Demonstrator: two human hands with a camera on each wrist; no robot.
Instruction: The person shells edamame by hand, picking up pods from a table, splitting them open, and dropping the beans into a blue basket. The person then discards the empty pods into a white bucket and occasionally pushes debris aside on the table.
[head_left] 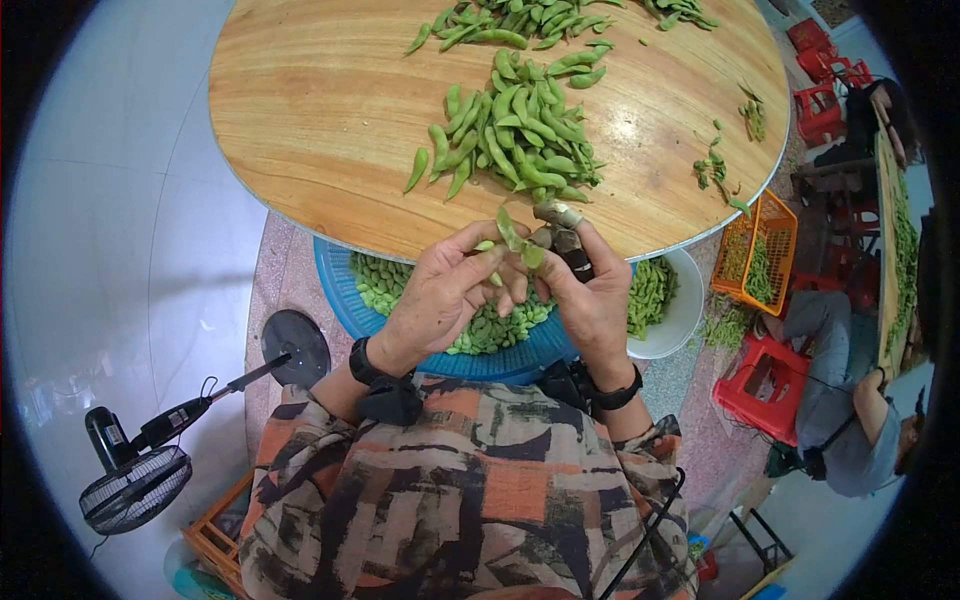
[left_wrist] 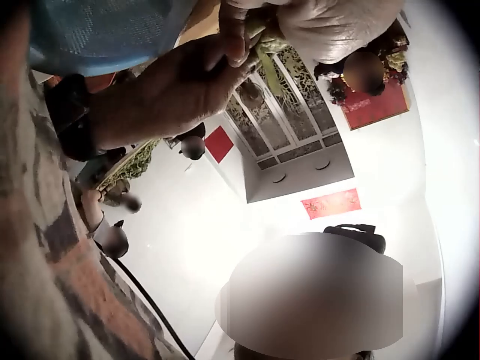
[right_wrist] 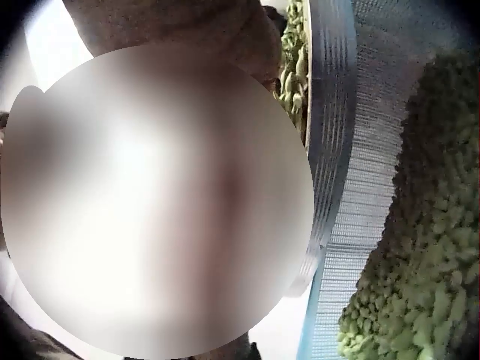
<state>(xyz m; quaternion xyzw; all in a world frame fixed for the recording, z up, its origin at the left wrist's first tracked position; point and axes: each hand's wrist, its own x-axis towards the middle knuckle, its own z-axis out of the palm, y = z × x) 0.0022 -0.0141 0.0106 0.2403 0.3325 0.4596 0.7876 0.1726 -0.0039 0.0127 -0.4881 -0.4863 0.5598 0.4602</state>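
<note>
Both hands meet over the table's near edge in the head view. My right hand [head_left: 597, 315] pinches a split edamame pod [head_left: 512, 232] near its thumb tip. Dark coverings [head_left: 572, 252] wrap some of its fingers. The left hand [head_left: 430, 305] has its thumb and fingers curled at the pod's other side, with a pale green edamame bean [head_left: 485, 246] at the thumb. Beneath the hands sits a blue basket [head_left: 338, 290] of shelled beans [head_left: 490, 333]. A pile of whole pods [head_left: 520, 130] lies on the wooden table [head_left: 310, 110] just beyond. Fingers partly hide the pod.
A white bucket [head_left: 685, 300] of empty-looking pods stands right of the basket. Farther right are an orange crate [head_left: 735, 245], a red stool [head_left: 765, 385] and a seated person [head_left: 850, 400]. A black fan [head_left: 135, 485] stands left. More pods [head_left: 520, 20] lie at the table's far side.
</note>
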